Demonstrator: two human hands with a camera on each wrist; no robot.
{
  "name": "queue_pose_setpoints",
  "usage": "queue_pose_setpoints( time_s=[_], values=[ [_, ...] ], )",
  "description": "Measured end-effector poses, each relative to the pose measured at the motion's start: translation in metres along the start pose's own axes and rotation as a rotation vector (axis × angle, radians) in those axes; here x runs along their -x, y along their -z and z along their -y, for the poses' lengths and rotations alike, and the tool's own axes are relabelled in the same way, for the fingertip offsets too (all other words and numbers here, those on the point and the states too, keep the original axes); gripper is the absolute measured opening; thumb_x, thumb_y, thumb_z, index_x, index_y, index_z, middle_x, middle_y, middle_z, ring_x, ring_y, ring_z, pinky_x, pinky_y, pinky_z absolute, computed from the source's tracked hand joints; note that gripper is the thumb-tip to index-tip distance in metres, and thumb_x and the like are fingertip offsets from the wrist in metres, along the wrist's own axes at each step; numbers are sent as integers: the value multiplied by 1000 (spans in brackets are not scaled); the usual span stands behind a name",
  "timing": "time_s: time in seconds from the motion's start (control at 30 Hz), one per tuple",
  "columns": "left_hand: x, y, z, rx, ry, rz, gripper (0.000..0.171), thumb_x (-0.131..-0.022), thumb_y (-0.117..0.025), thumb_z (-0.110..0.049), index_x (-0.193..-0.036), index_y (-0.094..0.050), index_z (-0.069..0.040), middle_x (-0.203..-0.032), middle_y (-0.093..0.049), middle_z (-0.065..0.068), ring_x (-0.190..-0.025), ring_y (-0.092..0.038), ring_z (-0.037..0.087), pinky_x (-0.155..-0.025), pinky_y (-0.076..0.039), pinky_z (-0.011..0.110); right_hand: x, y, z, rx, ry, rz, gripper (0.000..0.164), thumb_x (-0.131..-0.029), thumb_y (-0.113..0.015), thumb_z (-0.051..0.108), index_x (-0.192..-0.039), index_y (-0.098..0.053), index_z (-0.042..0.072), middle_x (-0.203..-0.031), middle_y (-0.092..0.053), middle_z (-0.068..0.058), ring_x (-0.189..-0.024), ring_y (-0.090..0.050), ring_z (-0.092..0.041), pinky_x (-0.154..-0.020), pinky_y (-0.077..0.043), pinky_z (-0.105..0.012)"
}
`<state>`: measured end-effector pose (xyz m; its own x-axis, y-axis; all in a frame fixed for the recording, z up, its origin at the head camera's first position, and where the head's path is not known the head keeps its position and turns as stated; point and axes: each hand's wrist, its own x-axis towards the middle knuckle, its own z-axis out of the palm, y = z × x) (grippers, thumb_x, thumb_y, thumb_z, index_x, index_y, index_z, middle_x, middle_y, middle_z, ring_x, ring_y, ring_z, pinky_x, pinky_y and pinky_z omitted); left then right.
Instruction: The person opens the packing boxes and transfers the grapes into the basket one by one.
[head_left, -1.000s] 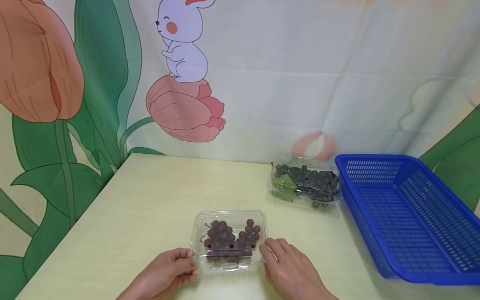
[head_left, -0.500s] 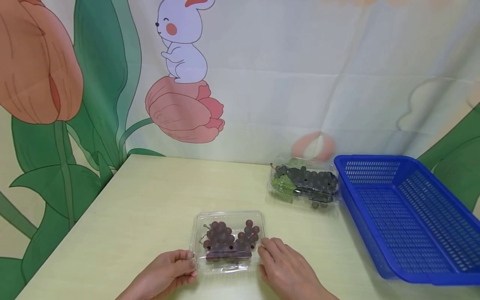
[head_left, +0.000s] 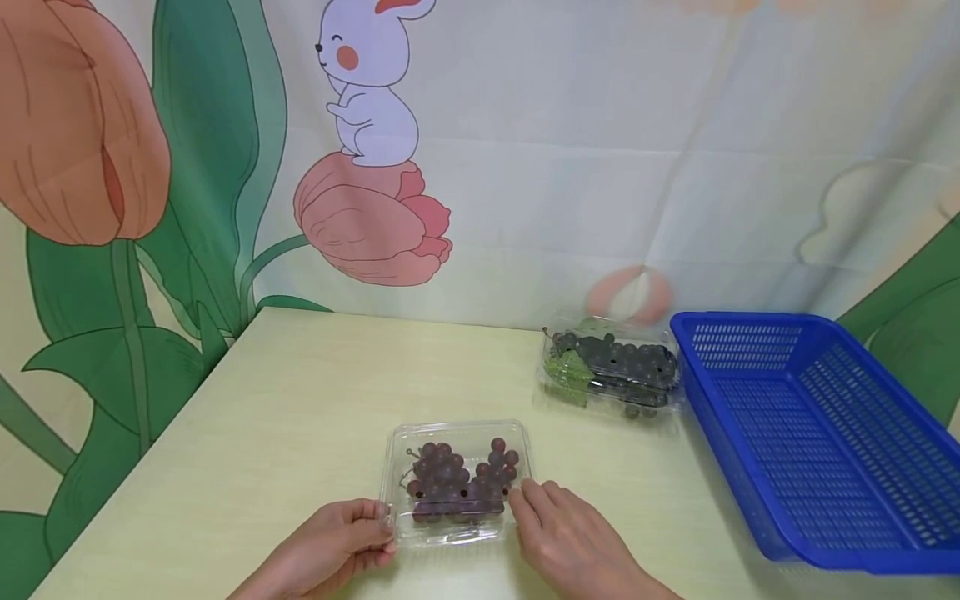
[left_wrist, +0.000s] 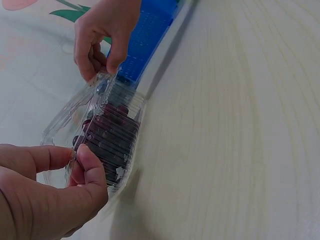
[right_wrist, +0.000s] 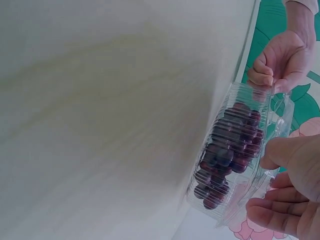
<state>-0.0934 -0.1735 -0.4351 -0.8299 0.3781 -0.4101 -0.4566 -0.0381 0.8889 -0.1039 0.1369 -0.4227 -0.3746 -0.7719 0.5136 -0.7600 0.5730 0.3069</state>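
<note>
A clear plastic clamshell box stands at the near middle of the table, its lid down. Dark red grapes show through it in loose clusters. At the box's left front corner, my left hand pinches the rim between thumb and fingers, plain in the left wrist view. My right hand is at the right front corner, thumb and curled fingers on the rim. In the right wrist view, the right thumb lies at the seam on the front side, with the other fingers along the lid side.
Behind and to the right is a second clear box with dark grapes and a green leaf. A blue slotted plastic basket stands along the right side. The pale wooden table ends at a printed cloth backdrop.
My right hand has shifted slightly left along the front right corner of the box, its fingers curling more at the rim. The left hand and the box have barely moved.
</note>
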Motion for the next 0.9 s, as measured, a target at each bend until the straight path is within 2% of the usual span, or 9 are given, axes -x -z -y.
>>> queue_pose_setpoints(
  time_s=[0.03,0.13,0.43,0.7,0.8,0.9],
  values=[
    [0,0,0,-3,-1,-1,15,-101,-54,1,-111,-50,11,-98,-59,11,-88,-62,16,-79,-56,27,0,0,0,3,3,0,58,-105,-13,10,-105,-68,-5,-97,-68,-14,-78,-64,-20,-69,-56,-27],
    [0,0,0,-5,-1,-3,13,-101,-54,1,-110,-51,10,-97,-59,11,-87,-61,16,-79,-56,27,1,-1,-1,13,19,-5,59,-106,-12,12,-105,-69,-5,-96,-68,-14,-78,-64,-20,-69,-56,-27],
    [1,-1,-1,0,12,-6,7,-101,-53,1,-105,-52,6,-96,-58,10,-87,-61,16,-78,-56,26,3,-6,-6,0,47,-87,48,-107,-25,12,-105,-70,-5,-95,-68,-13,-77,-65,-21,-70,-58,-28],
    [3,-2,1,3,-2,-1,9,-101,-54,0,-106,-51,6,-97,-58,10,-87,-61,16,-78,-56,25,7,-10,-6,70,90,-124,48,-106,-22,-5,-107,-70,-5,-99,-70,-16,-83,-67,-22,-78,-60,-29],
    [3,-4,1,9,-10,-25,13,-101,-54,0,-110,-48,8,-98,-57,10,-87,-62,16,-78,-56,25,7,-10,-6,86,96,-106,50,-106,-21,-8,-107,-70,-6,-100,-70,-16,-85,-68,-23,-80,-59,-29],
    [3,-9,1,-9,-22,-85,23,-101,-53,0,-117,-43,13,-99,-57,12,-86,-61,17,-78,-56,27,6,-10,-6,74,93,-75,52,-107,-18,-9,-108,-70,-7,-100,-70,-17,-86,-68,-23,-80,-59,-30]
  ],
)
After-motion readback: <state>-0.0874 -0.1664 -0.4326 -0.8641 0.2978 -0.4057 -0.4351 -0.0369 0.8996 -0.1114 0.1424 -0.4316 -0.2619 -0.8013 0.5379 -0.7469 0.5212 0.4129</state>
